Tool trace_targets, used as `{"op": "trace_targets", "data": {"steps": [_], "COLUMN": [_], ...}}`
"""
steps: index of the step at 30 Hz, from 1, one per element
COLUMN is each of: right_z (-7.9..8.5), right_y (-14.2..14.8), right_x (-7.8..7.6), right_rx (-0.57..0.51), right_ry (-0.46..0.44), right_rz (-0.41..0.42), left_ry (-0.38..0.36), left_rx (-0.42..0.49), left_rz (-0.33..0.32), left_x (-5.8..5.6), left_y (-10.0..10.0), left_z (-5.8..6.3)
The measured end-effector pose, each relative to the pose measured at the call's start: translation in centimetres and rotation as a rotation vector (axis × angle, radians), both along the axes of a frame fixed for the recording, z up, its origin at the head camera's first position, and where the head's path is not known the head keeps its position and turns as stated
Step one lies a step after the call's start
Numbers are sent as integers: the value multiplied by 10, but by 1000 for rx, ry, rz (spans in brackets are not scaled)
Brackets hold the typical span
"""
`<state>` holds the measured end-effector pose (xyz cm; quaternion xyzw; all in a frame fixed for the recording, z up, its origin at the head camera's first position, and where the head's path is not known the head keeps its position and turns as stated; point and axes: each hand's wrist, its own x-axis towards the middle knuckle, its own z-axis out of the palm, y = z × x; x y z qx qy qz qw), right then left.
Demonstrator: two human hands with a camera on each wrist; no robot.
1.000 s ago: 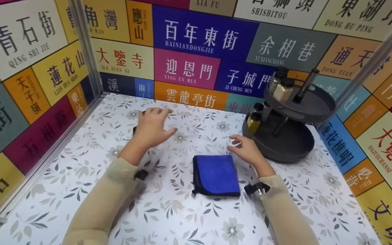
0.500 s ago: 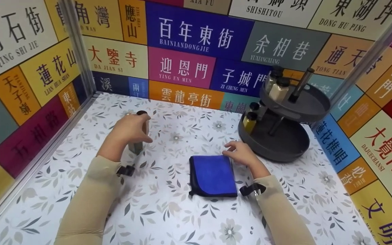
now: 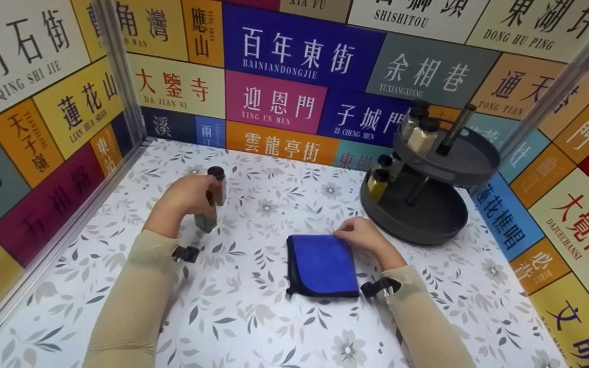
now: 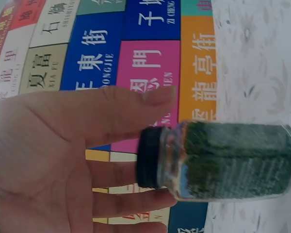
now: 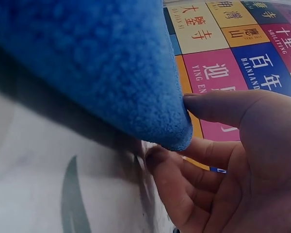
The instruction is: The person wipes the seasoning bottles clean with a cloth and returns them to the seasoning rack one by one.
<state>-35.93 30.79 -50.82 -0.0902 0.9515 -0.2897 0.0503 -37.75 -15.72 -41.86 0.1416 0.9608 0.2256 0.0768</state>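
My left hand (image 3: 187, 197) is around the top of a small glass bottle with green contents (image 3: 206, 221), which stands upright on the table. In the left wrist view this bottle (image 4: 237, 160) shows its black cap in front of spread fingers, the thumb apart from it. Just behind, a second dark-capped bottle (image 3: 216, 174) is partly hidden by the fingers. At the far right corner of a folded blue cloth (image 3: 322, 266) with black edging, my right hand (image 3: 366, 237) pinches the fabric. The right wrist view has thumb and fingers at the cloth's corner (image 5: 177, 133).
A dark grey two-tier round rack (image 3: 422, 225) stands at the back right, with several small capped bottles on its left side. Panels printed with street names (image 3: 274, 107) wall in the flowered tabletop (image 3: 264, 317) at the back and sides.
My left hand has moved left and toward me, from the far bottle to the green one. The right hand has come down onto the cloth's corner and taken hold of it.
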Motion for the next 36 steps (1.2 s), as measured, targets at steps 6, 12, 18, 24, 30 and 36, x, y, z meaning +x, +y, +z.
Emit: {"op": "trace_targets", "data": {"steps": [6, 12, 18, 24, 30, 36], "right_z": [-1, -2, -4, -7, -6, -2], "right_y": [0, 3, 4, 5, 6, 6], "right_x": [1, 1, 0, 0, 0, 0], "right_rx": [-29, -70, -114, -163, -241, -417], "right_ry": [-56, -131, -157, -197, -240, -339], "right_rz": [-9, 0, -13, 9, 52, 66], "left_ry": [3, -37, -113, -98, -31, 11], "left_rx": [-41, -3, 20, 100, 124, 171], "left_rz": [19, 17, -27, -19, 3, 13], "left_x": [-6, -12, -21, -26, -28, -28], "left_y": [-7, -12, -19, -26, -23, -15], "left_z": [-10, -18, -28, -39, -41, -37]}}
